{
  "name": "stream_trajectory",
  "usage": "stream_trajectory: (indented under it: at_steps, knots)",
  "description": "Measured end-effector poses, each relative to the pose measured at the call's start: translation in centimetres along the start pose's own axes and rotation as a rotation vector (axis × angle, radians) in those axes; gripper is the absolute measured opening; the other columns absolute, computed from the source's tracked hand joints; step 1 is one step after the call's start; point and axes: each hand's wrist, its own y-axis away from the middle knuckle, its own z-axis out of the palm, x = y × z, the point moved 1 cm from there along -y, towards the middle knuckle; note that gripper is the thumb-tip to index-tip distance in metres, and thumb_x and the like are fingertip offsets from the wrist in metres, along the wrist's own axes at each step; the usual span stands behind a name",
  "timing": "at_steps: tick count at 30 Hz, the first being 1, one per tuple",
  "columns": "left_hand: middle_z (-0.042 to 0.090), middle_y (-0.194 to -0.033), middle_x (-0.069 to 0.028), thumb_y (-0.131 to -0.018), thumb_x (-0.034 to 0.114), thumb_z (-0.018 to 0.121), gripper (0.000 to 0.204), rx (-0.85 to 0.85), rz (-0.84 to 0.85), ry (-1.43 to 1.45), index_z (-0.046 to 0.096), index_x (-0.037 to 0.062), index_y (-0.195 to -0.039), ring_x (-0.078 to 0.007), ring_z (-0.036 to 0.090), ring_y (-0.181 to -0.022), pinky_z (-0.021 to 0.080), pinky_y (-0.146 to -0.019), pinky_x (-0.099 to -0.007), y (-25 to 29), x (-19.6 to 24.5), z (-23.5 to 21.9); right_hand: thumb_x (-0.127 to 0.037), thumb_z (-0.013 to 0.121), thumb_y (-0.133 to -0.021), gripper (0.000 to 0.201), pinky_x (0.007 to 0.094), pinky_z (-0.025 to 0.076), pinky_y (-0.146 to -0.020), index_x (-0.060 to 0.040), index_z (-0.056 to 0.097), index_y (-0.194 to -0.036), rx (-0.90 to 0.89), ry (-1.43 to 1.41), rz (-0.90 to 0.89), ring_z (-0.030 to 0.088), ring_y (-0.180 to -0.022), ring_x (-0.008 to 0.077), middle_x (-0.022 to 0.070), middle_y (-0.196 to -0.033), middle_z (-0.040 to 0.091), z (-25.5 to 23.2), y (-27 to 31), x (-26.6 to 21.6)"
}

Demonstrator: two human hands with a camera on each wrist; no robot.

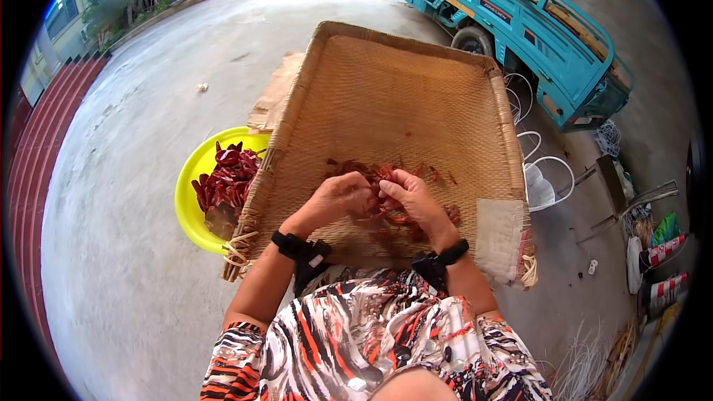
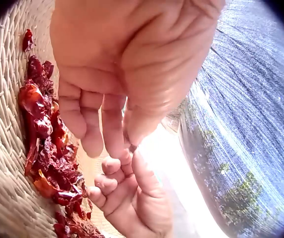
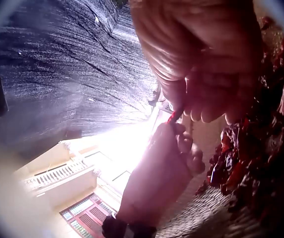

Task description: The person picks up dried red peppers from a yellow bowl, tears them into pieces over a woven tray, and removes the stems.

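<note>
2 pinches: L hand point(image 1: 338, 199) & R hand point(image 1: 417, 200), fingers curled in, tips closed on a red chilli bit point(image 3: 173, 117) btwn them.
Tear: I'd grip close to the split, twist w/ short pulls.
Broken pcs point(image 2: 45, 144): below, in woven tray point(image 1: 401, 89); I'd work low so bits drop there.
Yellow basin point(image 1: 187, 212): beside tray, L side, w/ more chillies point(image 1: 226, 182).

Reds, tans, yellow and turquoise; one swirled print.
Shirt point(image 1: 327, 327): swirls and streaks of black, white, orange-red and brown. Tray point(image 1: 394, 96): tan, woven texture; patch point(image 1: 499, 230), pale beige. Broken peppers point(image 2: 48, 144): deep red, orange glints. Pinched sliver point(image 3: 172, 116): bright red. Whole peppers point(image 1: 229, 182): dark red. Basin point(image 1: 190, 212): vivid yellow. Wristbands point(image 1: 453, 252): black. Cargo vehicle point(image 1: 546, 48): turquoise. Steps point(image 1: 44, 156): maroon, striped.
</note>
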Motion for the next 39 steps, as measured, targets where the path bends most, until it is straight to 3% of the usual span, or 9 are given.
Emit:
stream_trajectory:
  at_steps: [5, 10, 11, 14, 18, 21, 27, 31, 39]
  knots:
    - [0.063, -0.086, -0.0010, -0.102, 0.022, 0.054, 0.016, 0.358, 0.188, 0.080, 0.057, 0.0061, -0.103, -0.0074, 0.060, -0.072, 0.049, -0.065, -0.0224, -0.3, 0.2, -1.2, -0.017, 0.064, -0.094, 0.020, 0.0273, 0.051, -0.073, -0.0031, 0.061, -0.108, 0.311, 0.272, -0.154, 0.060, -0.081, 0.0103, 0.0022, -0.093, 0.065, -5.2, 0.2, 0.4]
    - [0.060, -0.087, -0.0033, -0.104, 0.025, 0.048, 0.018, 1.073, 0.518, 0.338, 0.048, 0.0097, -0.113, -0.0101, 0.058, -0.066, 0.048, -0.064, -0.0230, 0.3, 0.1, -3.8, -0.016, 0.066, -0.088, 0.027, 0.0360, 0.051, -0.080, -0.0021, 0.061, -0.110, 0.505, 0.766, -0.166, 0.064, -0.089, 0.0228, 0.0111, -0.097, 0.065, -9.4, 0.3, 2.2]
    - [0.059, -0.090, -0.0054, -0.104, 0.033, 0.046, 0.033, 1.152, 0.484, 0.435, 0.041, 0.0097, -0.126, -0.0135, 0.058, -0.066, 0.049, -0.066, -0.0255, 0.4, -0.1, -4.6, -0.015, 0.067, -0.087, 0.027, 0.0361, 0.051, -0.080, -0.0018, 0.061, -0.110, 0.534, 0.880, -0.166, 0.064, -0.089, 0.0229, 0.0119, -0.096, 0.065, -9.7, 0.3, 2.4]
    - [0.059, -0.101, -0.0085, -0.104, 0.032, 0.043, 0.035, 1.107, 0.518, 0.794, 0.038, 0.0081, -0.129, -0.0146, 0.060, -0.069, 0.050, -0.068, -0.0290, 1.1, 2.0, -4.1, -0.014, 0.068, -0.085, 0.028, 0.0388, 0.051, -0.082, -0.0025, 0.062, -0.110, 0.580, 1.086, -0.138, 0.063, -0.091, 0.0276, 0.0159, -0.099, 0.064, -9.0, 0.7, 1.6]
    - [0.062, -0.102, -0.0107, -0.101, 0.035, 0.049, 0.047, 0.968, 0.469, 0.501, 0.036, 0.0052, -0.136, -0.0188, 0.062, -0.070, 0.052, -0.068, -0.0305, 0.3, 0.1, -4.5, -0.014, 0.068, -0.084, 0.029, 0.0413, 0.050, -0.084, -0.0052, 0.063, -0.112, 0.567, 1.200, -0.159, 0.063, -0.093, 0.0313, 0.0168, -0.101, 0.063, -9.0, 0.3, 2.1]
    - [0.064, -0.092, -0.0068, -0.099, 0.018, 0.051, 0.024, 0.847, 0.337, 0.425, 0.051, 0.0053, -0.119, -0.0137, 0.062, -0.071, 0.051, -0.066, -0.0272, -0.1, -0.5, -4.4, -0.011, 0.066, -0.085, 0.031, 0.0405, 0.051, -0.082, -0.0046, 0.062, -0.115, 0.555, 1.222, -0.066, 0.064, -0.091, 0.0306, 0.0160, -0.099, 0.063, -9.5, -0.5, 2.7]
    - [0.062, -0.088, -0.0027, -0.097, 0.019, 0.055, 0.017, 0.492, 0.189, 0.236, 0.058, 0.0059, -0.109, -0.0096, 0.059, -0.073, 0.049, -0.068, -0.0236, 0.0, 0.9, -2.3, -0.006, 0.059, -0.091, 0.017, 0.0304, 0.053, -0.071, -0.0028, 0.063, -0.106, 0.501, 0.450, -0.087, 0.064, -0.080, 0.0161, 0.0064, -0.088, 0.066, -8.2, -0.9, 2.3]
    - [0.064, -0.088, -0.0036, -0.098, 0.019, 0.058, 0.020, 0.247, 0.139, 0.065, 0.059, 0.0027, -0.109, -0.0084, 0.060, -0.076, 0.050, -0.069, -0.0238, -0.3, 0.2, -1.6, -0.009, 0.059, -0.095, 0.011, 0.0232, 0.051, -0.070, -0.0038, 0.064, -0.104, 0.266, 0.147, -0.124, 0.059, -0.080, 0.0067, -0.0007, -0.089, 0.064, -3.5, -0.2, -0.6]
    - [0.061, -0.087, 0.0010, -0.100, 0.034, 0.057, 0.031, -0.049, -0.032, -0.070, 0.061, 0.0036, -0.105, -0.0073, 0.058, -0.077, 0.048, -0.068, -0.0221, 0.0, 0.2, -0.5, -0.008, 0.067, -0.091, 0.009, 0.0227, 0.050, -0.069, -0.0023, 0.064, -0.097, 0.212, 0.292, -0.319, 0.059, -0.078, 0.0067, -0.0008, -0.084, 0.064, 2.2, 0.0, -2.0]
